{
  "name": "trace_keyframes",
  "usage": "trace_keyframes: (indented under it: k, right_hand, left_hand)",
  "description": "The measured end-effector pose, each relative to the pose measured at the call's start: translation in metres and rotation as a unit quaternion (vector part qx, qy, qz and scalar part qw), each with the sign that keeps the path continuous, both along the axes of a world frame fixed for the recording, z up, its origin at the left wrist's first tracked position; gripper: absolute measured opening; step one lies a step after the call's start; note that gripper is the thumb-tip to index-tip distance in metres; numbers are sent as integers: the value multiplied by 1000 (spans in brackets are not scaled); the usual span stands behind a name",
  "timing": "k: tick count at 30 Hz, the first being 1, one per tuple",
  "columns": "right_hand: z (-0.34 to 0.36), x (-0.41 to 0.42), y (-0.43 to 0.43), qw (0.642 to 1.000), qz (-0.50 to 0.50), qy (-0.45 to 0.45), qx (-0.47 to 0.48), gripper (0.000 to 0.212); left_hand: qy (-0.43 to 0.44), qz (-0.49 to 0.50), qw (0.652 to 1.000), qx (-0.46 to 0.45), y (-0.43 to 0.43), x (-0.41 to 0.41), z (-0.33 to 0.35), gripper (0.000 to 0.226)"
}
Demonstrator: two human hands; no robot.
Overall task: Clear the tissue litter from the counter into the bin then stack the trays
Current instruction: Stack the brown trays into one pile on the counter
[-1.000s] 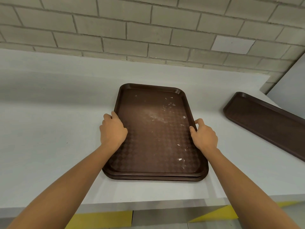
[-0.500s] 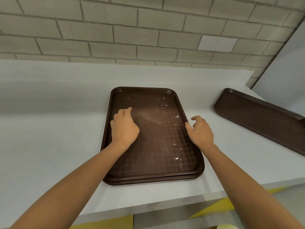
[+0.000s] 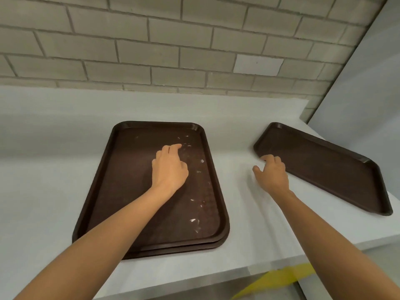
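stacked trays (image 3: 121,191): brown, white-flecked | third tray (image 3: 324,169): apart | left hand (image 3: 168,169), right hand (image 3: 273,174): fingers loose, empty | counter (image 3: 43,169): white, brick wall (image 3: 151,50)

Two arms enter from the bottom of the frame, one from the lower left corner and one from the lower right. Both forearms are bare along the whole visible length: no sleeve or cuff shows on either. The left hand (image 3: 170,169), near the centre of the frame, is bare, with no glove, ring or watch visible on it or its wrist. The right hand (image 3: 273,174), right of centre, is likewise ungloved and its wrist is unadorned. Fingernails are too blurred to describe.
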State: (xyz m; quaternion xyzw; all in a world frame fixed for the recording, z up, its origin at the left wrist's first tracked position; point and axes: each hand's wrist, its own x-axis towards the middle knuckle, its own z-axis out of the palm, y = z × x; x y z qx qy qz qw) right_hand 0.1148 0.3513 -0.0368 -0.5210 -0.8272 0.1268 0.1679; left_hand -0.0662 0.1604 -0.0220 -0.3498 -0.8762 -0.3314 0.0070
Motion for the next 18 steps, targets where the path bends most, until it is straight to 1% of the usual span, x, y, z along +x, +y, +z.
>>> trace_keyframes:
  k: [4, 10, 13, 18]
  right_hand:
    - [-3, 31, 40, 998, -13, -63, 0, 46]
    - [-15, 76, 88, 991, -37, -125, 15, 46]
    - [-21, 90, 102, 990, -31, -135, 11, 43]
    - [-29, 96, 112, 992, 33, -113, 51, 34]
  left_hand:
    - [-12, 2, 1000, 23, 30, 21, 0, 49]
    - [-26, -5, 998, 60, 69, 52, -2, 48]
    - [-31, -13, 997, 67, 83, 65, -3, 48]
    - [-51, -22, 996, 68, 102, 82, -6, 47]
